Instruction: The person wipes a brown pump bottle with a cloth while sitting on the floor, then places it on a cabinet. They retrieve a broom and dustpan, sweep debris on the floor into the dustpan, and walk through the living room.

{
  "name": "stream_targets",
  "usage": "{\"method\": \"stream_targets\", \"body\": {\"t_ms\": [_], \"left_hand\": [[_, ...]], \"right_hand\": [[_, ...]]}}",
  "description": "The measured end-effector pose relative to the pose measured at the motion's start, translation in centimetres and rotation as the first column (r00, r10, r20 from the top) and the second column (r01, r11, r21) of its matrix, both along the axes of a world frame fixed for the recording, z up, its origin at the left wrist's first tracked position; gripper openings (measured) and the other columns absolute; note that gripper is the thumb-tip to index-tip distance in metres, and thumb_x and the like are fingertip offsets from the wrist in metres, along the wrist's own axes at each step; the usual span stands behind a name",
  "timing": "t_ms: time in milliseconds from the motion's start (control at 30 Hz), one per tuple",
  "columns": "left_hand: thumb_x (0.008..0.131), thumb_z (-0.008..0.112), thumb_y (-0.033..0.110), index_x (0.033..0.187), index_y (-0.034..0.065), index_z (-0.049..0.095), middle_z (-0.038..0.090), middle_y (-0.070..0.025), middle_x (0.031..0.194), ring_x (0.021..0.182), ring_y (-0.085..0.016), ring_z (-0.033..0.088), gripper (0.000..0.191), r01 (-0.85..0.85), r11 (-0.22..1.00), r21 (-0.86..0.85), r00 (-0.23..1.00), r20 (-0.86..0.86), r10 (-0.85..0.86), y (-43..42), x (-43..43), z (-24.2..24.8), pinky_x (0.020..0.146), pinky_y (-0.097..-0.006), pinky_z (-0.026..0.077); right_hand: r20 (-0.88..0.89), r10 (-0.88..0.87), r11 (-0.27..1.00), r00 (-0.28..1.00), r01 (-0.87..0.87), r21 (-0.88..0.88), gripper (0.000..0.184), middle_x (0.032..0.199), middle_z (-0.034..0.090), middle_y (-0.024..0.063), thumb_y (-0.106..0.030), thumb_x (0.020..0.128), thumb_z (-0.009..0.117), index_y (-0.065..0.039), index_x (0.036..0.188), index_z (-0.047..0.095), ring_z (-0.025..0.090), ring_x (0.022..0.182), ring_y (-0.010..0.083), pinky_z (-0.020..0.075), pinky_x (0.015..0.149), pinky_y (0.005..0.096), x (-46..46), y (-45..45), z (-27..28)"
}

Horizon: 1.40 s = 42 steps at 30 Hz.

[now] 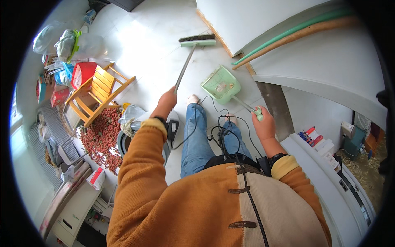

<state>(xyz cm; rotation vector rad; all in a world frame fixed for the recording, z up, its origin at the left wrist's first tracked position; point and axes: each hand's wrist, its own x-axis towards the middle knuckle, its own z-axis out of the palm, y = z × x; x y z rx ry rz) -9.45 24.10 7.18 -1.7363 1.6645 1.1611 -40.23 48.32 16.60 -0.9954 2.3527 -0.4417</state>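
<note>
My left hand [167, 100] is closed around the grey pole of a broom [197, 42]. The broom's pale green head, with dark bristles, is on the floor ahead, near the corner of a white wall. In my right hand [263, 122] is the handle end of a pale green plastic dustpan [222, 85]. The dustpan is ahead of my feet, its wide mouth facing up and to the left in view. Small bits of debris lie inside it. Black cables [223, 132] hang in front of my legs.
A wooden folding chair [103, 81] stands at the left, beside a heap of small red dried fruits or peppercorns [100, 142]. Bagged goods [66, 46] lie beyond it. A wooden pole [296, 34] and a green pole [293, 29] lean at the upper right. A white cabinet [321, 173] is at my right.
</note>
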Motion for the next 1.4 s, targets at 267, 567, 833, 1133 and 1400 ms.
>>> {"method": "stream_targets", "body": {"t_ms": [267, 567, 833, 1133, 1400], "left_hand": [[0.092, 0.054, 0.019, 0.140, 0.0214, 0.047, 0.065, -0.0201, 0.087, 0.076, -0.032, 0.064, 0.048, 0.082, 0.996, -0.019, 0.995, -0.051, -0.083, 9.3, 11.7, 7.7, 0.067, -0.0419, 0.052], [0.098, 0.049, 0.021, 0.145, 0.0298, 0.039, 0.048, -0.0041, 0.062, 0.043, -0.012, 0.044, 0.049, -0.649, 0.722, 0.237, 0.699, -0.188, 0.690, 14.3, 10.2, 10.1, 0.038, -0.0298, 0.039], [0.098, 0.049, 0.022, 0.148, 0.0206, 0.032, 0.050, -0.0067, 0.064, 0.044, -0.016, 0.047, 0.053, -0.643, 0.713, 0.279, 0.697, -0.172, 0.696, 14.5, 2.4, 3.3, 0.040, -0.0335, 0.045], [0.099, 0.047, 0.027, 0.148, 0.0227, 0.034, 0.051, -0.0037, 0.072, 0.048, -0.011, 0.044, 0.051, -0.455, 0.681, 0.574, 0.738, -0.185, 0.649, 22.9, 4.8, 12.2, 0.044, -0.0267, 0.041], [0.101, 0.045, 0.026, 0.146, 0.0292, 0.037, 0.051, -0.0041, 0.071, 0.046, -0.011, 0.041, 0.046, -0.586, 0.626, 0.514, 0.641, -0.179, 0.746, 22.9, 8.0, 17.9, 0.043, -0.0252, 0.038]], "right_hand": [[-0.029, 0.019, 1.000, 0.999, -0.019, 0.010, 0.032, 0.093, 0.069, 0.0147, -0.029, 0.083, 0.065, -0.013, 0.111, 0.062, 0.065, 0.085, 0.0366, 0.0519, 0.072, 0.0444, -0.2, 0.1, 0.2], [-0.018, 0.028, 0.999, 0.999, -0.028, 0.020, 0.030, 0.090, 0.069, 0.0144, -0.030, 0.084, 0.064, -0.014, 0.110, 0.063, 0.065, 0.083, 0.0363, 0.0521, 0.071, 0.0447, -0.5, 0.1, 0.0], [-0.028, 0.039, 0.999, 0.999, -0.039, -0.006, 0.029, 0.089, 0.069, 0.0145, -0.031, 0.084, 0.064, -0.014, 0.108, 0.063, 0.065, 0.081, 0.0355, 0.0522, 0.069, 0.0443, -0.5, 0.0, -0.1], [-0.009, 0.054, 0.998, 0.998, -0.055, -0.013, 0.029, 0.089, 0.069, 0.0150, -0.031, 0.084, 0.065, -0.015, 0.108, 0.063, 0.065, 0.082, 0.0358, 0.0520, 0.070, 0.0447, -1.2, 0.6, -0.8], [0.039, 0.057, 0.993, 0.998, -0.053, -0.105, 0.030, 0.092, 0.068, 0.0158, -0.027, 0.082, 0.068, -0.013, 0.109, 0.063, 0.065, 0.086, 0.0373, 0.0514, 0.071, 0.0452, -5.8, 7.6, -0.3]]}}
